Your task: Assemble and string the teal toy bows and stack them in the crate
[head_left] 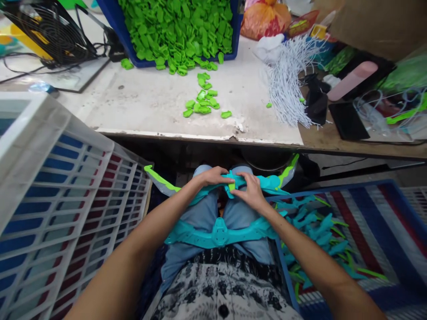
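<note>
A turquoise bow-shaped plastic part (270, 181) with green and grey tips lies across my knees. My left hand (215, 176) grips its middle from the left, the thumb beside a small green piece (232, 186) at the centre. From the right, my right hand (250, 190) has its thumb and fingers closed around the same middle section, next to the green piece. Nearer my waist, a second turquoise part (220, 233) rests on my thighs, touched by neither hand.
A blue bin (140, 62) of green pieces stands on the table (150, 106), with loose green pieces in front. White strings (288, 84) lie at its right. A white crate (76, 178) stands left; a blue-rimmed crate (288, 275) at right holds turquoise parts.
</note>
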Available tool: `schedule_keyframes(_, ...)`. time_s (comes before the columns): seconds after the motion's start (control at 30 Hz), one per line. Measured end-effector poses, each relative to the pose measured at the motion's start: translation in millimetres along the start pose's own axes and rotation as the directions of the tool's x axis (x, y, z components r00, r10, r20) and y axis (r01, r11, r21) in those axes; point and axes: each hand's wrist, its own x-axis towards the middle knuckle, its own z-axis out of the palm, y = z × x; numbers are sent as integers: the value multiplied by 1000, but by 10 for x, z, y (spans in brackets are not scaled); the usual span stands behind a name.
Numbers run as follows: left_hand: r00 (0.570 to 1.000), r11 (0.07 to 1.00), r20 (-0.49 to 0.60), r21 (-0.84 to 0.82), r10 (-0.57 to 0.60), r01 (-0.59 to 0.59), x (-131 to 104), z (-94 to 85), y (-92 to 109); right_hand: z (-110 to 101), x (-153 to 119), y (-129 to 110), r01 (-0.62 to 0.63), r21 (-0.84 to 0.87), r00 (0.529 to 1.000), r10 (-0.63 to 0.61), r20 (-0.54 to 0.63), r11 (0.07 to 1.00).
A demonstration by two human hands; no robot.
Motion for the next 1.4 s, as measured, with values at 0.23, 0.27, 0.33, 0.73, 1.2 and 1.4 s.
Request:
schedule_keyframes(0.23,998,995,-58,98,31,-26,9,46,7,38,163,51,-44,-150,978,73,196,988)
schedule_keyframes(0.27,996,993,-70,114,46,-38,0,54,-1,33,145,45,-28,-162,980,59,192,986)
schedule_keyframes(0.33,994,989,-79,134,76,-65,-22,73,-21,-10,116,18,19,-169,980,15,198,985)
schedule_keyframes(0.73,996,937,-74,348,47,-19,-112,9,192,-601,2064,-278,199,-318,965,-242,-103,927)
schedule_keyframes(1.2,837,676,-396,736,379,41,-819,878,27,-748,2082,-105,-254,-71,962,244,-126,965)
schedule_keyframes(1.4,948,884,-306,417,-80,210,-1415,1302,42,-858,2105,148,-130,47,984,135,-120,990)
